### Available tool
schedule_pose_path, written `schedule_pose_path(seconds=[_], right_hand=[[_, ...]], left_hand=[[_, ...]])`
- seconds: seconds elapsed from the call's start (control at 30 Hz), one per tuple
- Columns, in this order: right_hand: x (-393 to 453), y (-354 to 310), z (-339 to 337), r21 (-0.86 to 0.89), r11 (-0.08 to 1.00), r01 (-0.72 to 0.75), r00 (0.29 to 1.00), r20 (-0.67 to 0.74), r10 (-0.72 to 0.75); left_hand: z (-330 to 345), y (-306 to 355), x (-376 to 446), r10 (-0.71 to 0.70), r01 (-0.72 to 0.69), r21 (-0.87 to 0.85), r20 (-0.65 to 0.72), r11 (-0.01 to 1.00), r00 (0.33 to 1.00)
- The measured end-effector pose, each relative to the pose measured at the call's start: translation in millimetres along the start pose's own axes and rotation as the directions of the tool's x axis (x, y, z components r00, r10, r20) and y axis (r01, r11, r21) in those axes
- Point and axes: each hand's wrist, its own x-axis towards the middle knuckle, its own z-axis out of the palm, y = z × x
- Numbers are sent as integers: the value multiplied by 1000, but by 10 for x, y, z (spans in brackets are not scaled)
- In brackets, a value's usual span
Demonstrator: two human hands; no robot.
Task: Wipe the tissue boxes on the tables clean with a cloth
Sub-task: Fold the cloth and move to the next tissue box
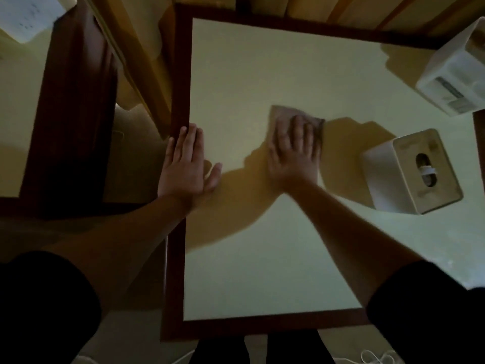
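**Apparently still at the tabletop — boxes not yet under the cloth**

Head view: the right hand [294,148] lies flat on the cloth [296,122], fingers straight and slightly spread, pressing it onto the pale table [262,258] near the middle. The left hand [187,164] rests flat at the table's left edge w/ fingers together, thumb out, holding nothing.

The tissue box [412,172] stands to the right of the cloth, near but apart from it — not touched by either hand. A second white box [454,77] sits at the far right corner, well apart from the cloth; its label is too blurred to read, so whether it's a tissue box can't be told.

Judgement: the cloth is on the table, not on a box. Whether either box has been wiped doesn't show, so the wiping may be wholly left. Another table [15,101] shows at left, w/ paper [26,17] on it.
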Motion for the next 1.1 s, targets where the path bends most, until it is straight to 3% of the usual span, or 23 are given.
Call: schedule_pose_path(seconds=[0.07, 0.17, 0.27, 0.37, 0.47, 0.6, 0.7, 0.77, 0.8, 0.87, 0.97, 1.1], right_hand=[[-570, -205, 195, -40, 975, 219, 976, 15, -219], [-1652, -391, 459, -55, 849, 525, 846, 145, -513], [-2229, -203, 539, -10, 770, 638, 758, 183, -626], [-2149, 152, 535, -57, 721, 691, 716, 191, -671], [-1704, 596, 447, -150, 835, 530, 846, 170, -506], [-1236, 1215, 83, -81, 987, 136, 987, 92, -128], [-1431, 1246, 142, 53, 975, -217, 976, 46, 215], [-1758, 1075, 281, 118, 931, -344, 938, 11, 346], [-1963, 989, 334, 120, 935, -332, 943, 16, 333], [-2418, 887, 398, 88, 978, -188, 979, 94, 179], [-2918, 924, 402, 76, 997, 3, 975, 221, -20], [-2907, 1022, 173, 151, 988, 40, 941, 326, -88]], left_hand=[[11, -11, -16, 13, -13, -3, -22, 1000, 1000], [2, -6, -15, 10, -10, -30, -11, 1000, 1000], [-48, -40, -10, 20, -19, -133, 4, 991, 1000], [-96, -10, -146, -1, 4, -227, 12, 974, 1000], [-49, 397, -575, -10, 16, -170, 39, 985, 999], [151, 1074, -1379, 71, -43, -164, 167, 985, 983], [307, 1134, -1574, 72, -58, -85, 170, 995, 983], [349, 1108, -1571, 85, -81, -27, 159, 996, 984], [360, 1102, -1569, 95, -95, -7, 161, 995, 982], [355, 1116, -1598, 108, -110, 2, 152, 994, 982], [330, 1138, -1625, 101, -99, -18, 168, 995, 981], [217, 1129, -1585, 74, -56, -83, 237, 995, 969]])
